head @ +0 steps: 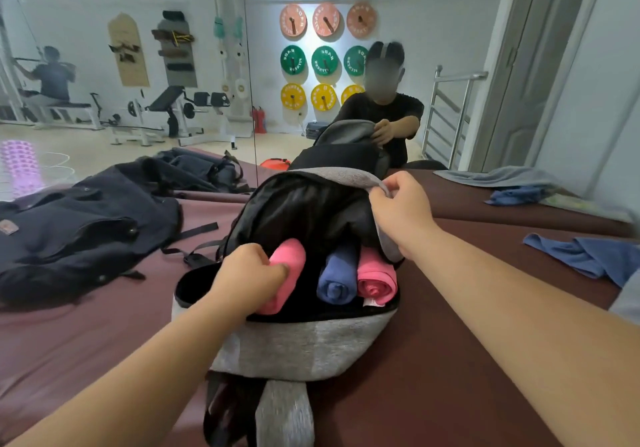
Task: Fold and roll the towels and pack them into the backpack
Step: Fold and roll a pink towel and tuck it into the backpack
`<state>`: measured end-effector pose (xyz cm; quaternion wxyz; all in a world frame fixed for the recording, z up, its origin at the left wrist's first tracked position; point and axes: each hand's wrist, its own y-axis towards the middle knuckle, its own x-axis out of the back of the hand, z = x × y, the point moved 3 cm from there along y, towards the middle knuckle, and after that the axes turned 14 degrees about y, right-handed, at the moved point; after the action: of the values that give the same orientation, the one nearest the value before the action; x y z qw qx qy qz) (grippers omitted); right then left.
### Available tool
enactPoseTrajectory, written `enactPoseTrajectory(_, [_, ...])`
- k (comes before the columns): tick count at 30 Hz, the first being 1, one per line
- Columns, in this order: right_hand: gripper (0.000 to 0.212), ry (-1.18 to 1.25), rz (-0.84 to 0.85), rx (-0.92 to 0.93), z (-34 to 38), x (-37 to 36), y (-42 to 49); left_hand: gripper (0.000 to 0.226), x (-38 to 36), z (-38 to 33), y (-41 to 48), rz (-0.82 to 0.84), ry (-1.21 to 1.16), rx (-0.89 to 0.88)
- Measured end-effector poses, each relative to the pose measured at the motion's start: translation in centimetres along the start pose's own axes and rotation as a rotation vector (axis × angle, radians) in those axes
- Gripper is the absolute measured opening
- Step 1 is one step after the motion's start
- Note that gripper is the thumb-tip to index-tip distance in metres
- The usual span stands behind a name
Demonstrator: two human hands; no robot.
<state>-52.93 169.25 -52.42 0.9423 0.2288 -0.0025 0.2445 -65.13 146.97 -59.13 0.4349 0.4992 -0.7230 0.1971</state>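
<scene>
A grey and black backpack [304,346] lies open on the maroon padded surface in front of me. Three rolled towels sit side by side in its mouth: a pink roll [285,273] on the left, a navy roll [337,278] in the middle, and a second pink roll [375,282] on the right. My left hand [249,275] grips the left pink roll at the bag's opening. My right hand [401,209] pinches the grey flap of the backpack [346,175] and holds it lifted.
A dark jacket [79,228] is spread on the surface at left. A loose blue towel [585,252] lies at right. A wall mirror right behind the backpack reflects me, the bag and a gym room. A metal railing [450,114] and a door stand at the back right.
</scene>
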Motion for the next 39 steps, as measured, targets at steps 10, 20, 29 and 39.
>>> enactPoseTrajectory(10, [0.024,-0.239,0.001,0.404,1.6,1.5,-0.6,0.019,-6.1,-2.5,1.7,0.353,-0.086,0.036])
enactPoseTrajectory(20, [0.090,-0.864,0.522,0.137,-2.9,-2.2,-1.7,0.039,-6.5,-2.3,0.3,0.249,-0.101,-0.095])
enactPoseTrajectory(29, [0.069,-0.827,0.610,-0.030,-7.7,-3.0,-4.0,0.012,-6.5,-1.4,0.6,0.284,-0.082,-0.145])
enactPoseTrajectory(39, [0.047,-0.691,0.591,0.216,-8.7,-1.8,-5.1,0.019,-3.7,-2.9,-1.8,0.079,0.164,-0.316])
